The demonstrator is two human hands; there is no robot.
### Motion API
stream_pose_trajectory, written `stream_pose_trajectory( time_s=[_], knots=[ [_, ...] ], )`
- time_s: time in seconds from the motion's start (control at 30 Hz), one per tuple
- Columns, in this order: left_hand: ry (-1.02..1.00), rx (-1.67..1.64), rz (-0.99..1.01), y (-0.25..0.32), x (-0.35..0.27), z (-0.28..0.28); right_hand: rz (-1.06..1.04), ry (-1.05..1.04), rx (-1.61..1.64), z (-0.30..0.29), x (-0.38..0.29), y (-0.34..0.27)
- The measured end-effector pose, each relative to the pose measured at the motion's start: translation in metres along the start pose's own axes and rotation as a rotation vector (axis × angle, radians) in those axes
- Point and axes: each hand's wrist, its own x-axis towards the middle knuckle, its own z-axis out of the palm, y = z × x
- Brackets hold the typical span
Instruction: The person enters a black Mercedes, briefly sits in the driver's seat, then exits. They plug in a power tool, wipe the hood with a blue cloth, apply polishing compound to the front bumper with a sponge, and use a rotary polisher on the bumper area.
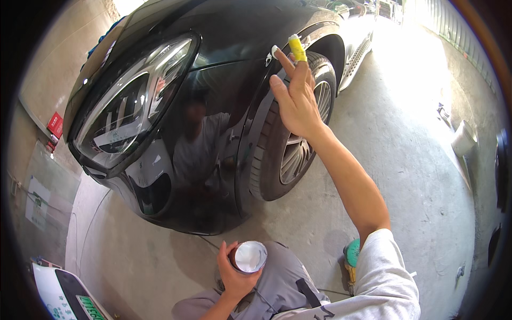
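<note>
My left hand is wrapped around an open round can of white paste, held upright above my knee. My right hand reaches up to the black car's front fender, at the upper edge of the wheel arch. White paste coats the tip of one finger, which appears to touch the panel there. Another finger wears a yellow wrap with some white at its end. Nothing is gripped in this hand. Just below it is the front wheel, partly covered by my hand and forearm.
The car's headlight is at left. A polisher with a green pad lies on the concrete floor by my right side. A white bucket stands near the right wall. Part of a white car shows at lower left.
</note>
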Motion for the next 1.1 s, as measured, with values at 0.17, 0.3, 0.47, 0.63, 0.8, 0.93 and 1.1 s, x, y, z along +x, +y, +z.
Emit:
stream_pose_trajectory(
  time_s=[0.17,0.3,0.47,0.63,0.8,0.93,1.1],
  knots=[
    [-0.002,0.059,0.035,-0.002,0.000,-0.001,-0.215,-0.187,0.004,0.000,-0.026,-0.041],
    [-0.043,0.068,0.056,-0.003,0.004,0.002,-0.334,-0.430,-0.062,0.038,-0.048,-0.073],
    [-0.065,0.072,0.109,-0.006,0.007,0.006,-0.423,-0.496,-0.134,0.052,-0.047,-0.101],
    [-0.083,0.102,0.086,-0.005,0.006,0.007,-0.426,-0.362,-0.100,0.037,-0.014,-0.092],
    [-0.091,0.096,0.045,-0.006,0.003,0.007,-0.562,-0.426,-0.254,0.018,-0.003,-0.054],
    [-0.072,0.040,0.060,-0.010,0.001,0.004,-0.250,-0.389,-0.343,0.003,-0.022,-0.037],
    [-0.059,0.037,0.064,-0.011,0.001,0.003,-0.146,-0.526,-0.316,0.015,-0.084,-0.049]
  ],
)
